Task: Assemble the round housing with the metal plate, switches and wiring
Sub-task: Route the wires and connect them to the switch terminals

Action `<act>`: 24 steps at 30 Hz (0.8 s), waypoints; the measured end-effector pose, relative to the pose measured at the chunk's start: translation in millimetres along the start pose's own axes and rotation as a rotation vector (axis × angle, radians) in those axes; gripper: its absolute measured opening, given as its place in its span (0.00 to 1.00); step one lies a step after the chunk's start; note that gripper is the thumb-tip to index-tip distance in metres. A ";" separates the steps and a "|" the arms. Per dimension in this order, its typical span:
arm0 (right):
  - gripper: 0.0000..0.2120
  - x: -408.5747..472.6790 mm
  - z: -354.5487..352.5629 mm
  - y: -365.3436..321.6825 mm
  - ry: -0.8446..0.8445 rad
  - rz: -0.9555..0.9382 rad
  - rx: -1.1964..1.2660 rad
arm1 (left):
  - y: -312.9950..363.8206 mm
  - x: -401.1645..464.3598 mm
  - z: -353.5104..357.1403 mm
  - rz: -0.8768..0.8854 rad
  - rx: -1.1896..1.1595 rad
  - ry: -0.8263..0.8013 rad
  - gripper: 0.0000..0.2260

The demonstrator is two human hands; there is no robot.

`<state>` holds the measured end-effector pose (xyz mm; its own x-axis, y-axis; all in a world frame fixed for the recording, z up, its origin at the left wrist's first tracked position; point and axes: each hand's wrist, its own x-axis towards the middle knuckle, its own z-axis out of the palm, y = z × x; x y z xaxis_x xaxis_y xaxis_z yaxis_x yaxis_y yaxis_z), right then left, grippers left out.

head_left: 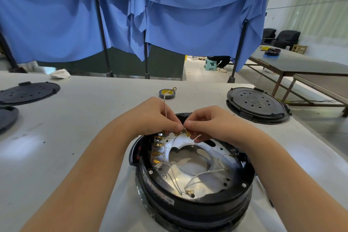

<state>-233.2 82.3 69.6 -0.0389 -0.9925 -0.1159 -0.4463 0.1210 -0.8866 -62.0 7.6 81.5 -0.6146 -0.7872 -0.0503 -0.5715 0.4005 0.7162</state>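
Round housing (194, 201) sits on the table (79, 118) directly in front, open side up, metal plate (205, 179) seated inside. Housing looks rigid and fairly heavy, stable enough to leave unheld; best taken by the outer rim. Wires are the delicate part: thin, limp, white-sheathed, tipped with small brass terminals (157, 149); hold them at the terminal, not mid-wire. Left hand (156, 117) pinches a white wire (164, 105) that rises to a ring lug; right hand (205, 120) pinches a brass spade terminal (186, 133) at the housing's far edge; both grips pressed tight at the fingertips. Count: one housing, one plate, roughly five terminals along the left wall, switches not clearly countable. One tape roll (167, 94) beyond; three black round covers visible, right (257, 104), left (28, 93), and one cut off at the left edge.
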 end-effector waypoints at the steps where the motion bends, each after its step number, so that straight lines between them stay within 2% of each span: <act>1: 0.07 0.7 1.3 0.3 0.012 -0.002 -0.003 | 0.0 -0.2 -0.1 0.004 0.004 0.000 0.06; 10: 0.06 3.1 7.0 -2.6 0.173 -0.018 -0.011 | 2.1 -2.0 1.5 -0.006 0.007 -0.020 0.08; 18: 0.05 2.2 3.9 -5.0 0.162 0.100 0.306 | 2.2 -2.9 -2.6 -0.016 -0.067 0.061 0.06; 24: 0.04 4.1 7.4 -7.9 0.234 0.160 0.554 | 5.3 -1.7 -0.6 -0.019 -0.172 0.174 0.10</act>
<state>-223.2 77.5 72.8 -0.2895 -0.9314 -0.2208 0.1085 0.1973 -0.9743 -63.7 10.7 85.8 -0.4933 -0.8687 0.0455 -0.4719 0.3112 0.8249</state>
